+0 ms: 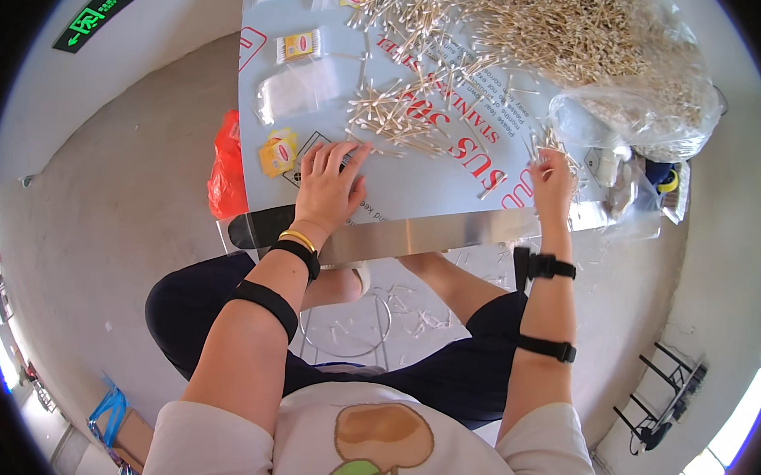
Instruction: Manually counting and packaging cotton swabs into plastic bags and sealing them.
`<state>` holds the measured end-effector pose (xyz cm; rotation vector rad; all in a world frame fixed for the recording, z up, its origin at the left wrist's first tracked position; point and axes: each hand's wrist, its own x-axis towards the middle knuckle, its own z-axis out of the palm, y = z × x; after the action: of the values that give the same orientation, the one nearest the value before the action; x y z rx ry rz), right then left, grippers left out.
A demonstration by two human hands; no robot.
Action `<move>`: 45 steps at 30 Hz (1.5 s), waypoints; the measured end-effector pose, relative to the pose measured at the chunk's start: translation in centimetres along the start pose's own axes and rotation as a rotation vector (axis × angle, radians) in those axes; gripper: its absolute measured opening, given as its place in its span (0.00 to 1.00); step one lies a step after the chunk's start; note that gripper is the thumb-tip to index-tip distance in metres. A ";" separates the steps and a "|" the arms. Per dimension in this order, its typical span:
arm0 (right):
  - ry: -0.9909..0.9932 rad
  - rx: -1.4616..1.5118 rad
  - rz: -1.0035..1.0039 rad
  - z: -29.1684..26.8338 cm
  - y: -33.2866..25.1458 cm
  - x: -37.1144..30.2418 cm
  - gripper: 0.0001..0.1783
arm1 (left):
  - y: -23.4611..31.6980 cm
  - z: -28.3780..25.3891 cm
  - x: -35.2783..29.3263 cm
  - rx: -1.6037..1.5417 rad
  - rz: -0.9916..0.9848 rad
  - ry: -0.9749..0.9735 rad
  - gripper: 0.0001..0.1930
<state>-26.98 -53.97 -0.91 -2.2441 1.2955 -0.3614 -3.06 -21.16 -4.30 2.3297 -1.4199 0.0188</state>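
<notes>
My left hand (pixel 327 183) rests on the film-covered metal table (pixel 330 41) near its front edge, fingers stretched forward and apart. Part of a small dark thing shows beneath its fingers; I cannot make out what it is. Just beyond the fingertips lies a loose cluster of cotton swabs (pixel 395 118). Farther right, my right hand (pixel 554 182) has its fingers pinched together at a smaller bunch of cotton swabs (pixel 551 141), and swabs stick out around the fingertips. Left of my left hand lie yellow printed cards (pixel 278 153).
A large heap of cotton swabs (pixel 572 32) fills the far right, spilling from a clear plastic bag (pixel 662 119). Clear bags (pixel 298 89) and a filled swab packet (pixel 299 46) lie at the left. A red plastic bag (pixel 227 169) hangs off the left edge. Swabs litter the floor below.
</notes>
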 end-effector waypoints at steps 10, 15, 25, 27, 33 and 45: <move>-0.288 -0.174 -0.621 5.1 -6.4 -4.5 0.07 | -0.2 0.8 -0.1 -0.032 0.002 0.064 0.30; -0.329 -0.040 -0.707 10.7 -12.4 -6.8 0.07 | -0.1 0.8 -0.1 -0.070 0.001 0.066 0.27; -0.128 0.162 -0.616 10.1 -14.9 -3.0 0.11 | -0.1 0.4 -0.2 -0.033 0.092 -0.012 0.25; -0.158 0.141 -0.621 10.3 -14.9 -2.3 0.11 | 0.0 0.2 -0.2 -0.006 0.106 -0.015 0.25; -0.291 0.169 -0.557 10.9 -14.8 -3.0 0.11 | 0.0 0.0 -0.1 -0.018 0.116 -0.024 0.26; -0.264 -0.007 -0.777 10.8 -15.3 -3.3 0.08 | 0.1 0.1 0.0 -0.021 0.082 -0.014 0.25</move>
<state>-12.53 -41.58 -1.24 -2.6135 0.2536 -0.3074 -3.17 -21.22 -4.38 2.2582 -1.5141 0.0110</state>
